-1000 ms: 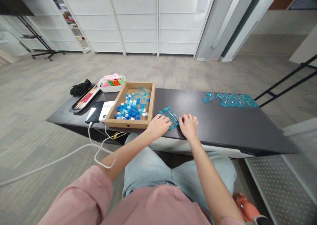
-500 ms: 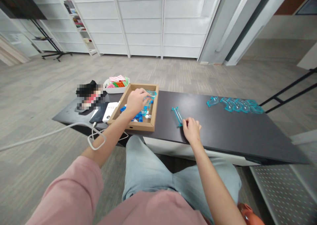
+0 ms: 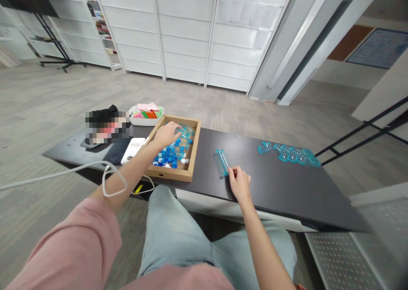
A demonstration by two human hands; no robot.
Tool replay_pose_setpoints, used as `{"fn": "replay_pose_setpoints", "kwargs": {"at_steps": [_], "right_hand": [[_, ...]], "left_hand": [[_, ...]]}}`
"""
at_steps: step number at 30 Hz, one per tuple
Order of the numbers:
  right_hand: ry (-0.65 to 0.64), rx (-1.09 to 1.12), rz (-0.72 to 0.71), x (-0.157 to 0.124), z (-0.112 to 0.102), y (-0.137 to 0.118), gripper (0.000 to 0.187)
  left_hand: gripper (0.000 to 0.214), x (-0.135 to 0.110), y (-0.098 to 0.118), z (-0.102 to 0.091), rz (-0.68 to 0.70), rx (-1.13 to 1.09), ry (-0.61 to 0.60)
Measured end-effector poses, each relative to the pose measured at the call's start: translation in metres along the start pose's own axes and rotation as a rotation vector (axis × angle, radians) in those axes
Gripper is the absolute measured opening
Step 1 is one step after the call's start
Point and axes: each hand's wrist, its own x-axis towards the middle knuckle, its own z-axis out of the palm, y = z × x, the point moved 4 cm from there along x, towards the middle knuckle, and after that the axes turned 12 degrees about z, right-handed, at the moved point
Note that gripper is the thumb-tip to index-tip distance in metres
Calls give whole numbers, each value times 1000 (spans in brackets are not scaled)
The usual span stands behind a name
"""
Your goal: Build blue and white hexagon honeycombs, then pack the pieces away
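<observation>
My left hand [image 3: 167, 133] reaches into a shallow wooden tray [image 3: 188, 150] of blue and clear plastic pieces [image 3: 168, 154]; its fingers curl over clear curved pieces at the far end. Whether they grip one is hidden. My right hand [image 3: 239, 183] rests on the dark table [image 3: 280, 192], its fingers pinched on the near end of a straight clear blue track piece [image 3: 221, 160] that lies flat.
A row of clear blue curved pieces [image 3: 290, 152] lies at the table's far right. Left of the tray are a white device [image 3: 131, 149] with a white cable [image 3: 63, 174], a dark flat item, and a white dish of coloured items [image 3: 145, 112].
My left hand left the track piece, went into the tray and now sits at its far end. My right hand stays on the piece. The camera has tilted.
</observation>
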Motion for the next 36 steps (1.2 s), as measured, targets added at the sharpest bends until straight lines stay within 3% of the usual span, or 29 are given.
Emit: {"fn": "replay_pose_setpoints", "kwargs": {"at_steps": [2,5,7,9,12,14,17,20,23,26,30,32,34,36], "right_hand": [[-29,106,4,1,-2,-1,32],[-65,239,-14,6,-2,-17,34],[-80,266,-84,16,6,-41,36],[-109,267,-157,32,21,-74,37],[-155,245,-205,60,57,-132,27],[-169,84,-231,76,82,-169,16],[-169,-221,-198,90,110,-207,13],[-188,-328,-165,94,121,-217,20],[-167,-381,-225,99,112,-200,34],[-25,-443,-248,115,76,-160,38],[217,-538,13,144,-5,-77,49],[276,-559,130,151,-41,-37,58],[280,-566,191,152,-63,-5,60],[263,-560,216,149,-72,17,52]], "left_hand": [[27,-33,23,-5,80,-50,17],[25,-101,82,-7,303,-151,143],[22,-144,128,8,504,-259,88],[22,-172,167,28,601,-313,38],[23,-184,208,54,712,-312,-46],[20,-181,225,63,754,-273,-91],[22,-174,233,68,745,-195,-95],[18,-169,226,72,675,-216,-15],[17,-158,216,83,585,-223,64],[21,-140,217,97,559,-247,100],[24,-123,225,114,587,-377,94],[23,-120,226,121,573,-383,71],[22,-118,224,125,550,-375,50],[21,-115,221,127,530,-426,30]]}}
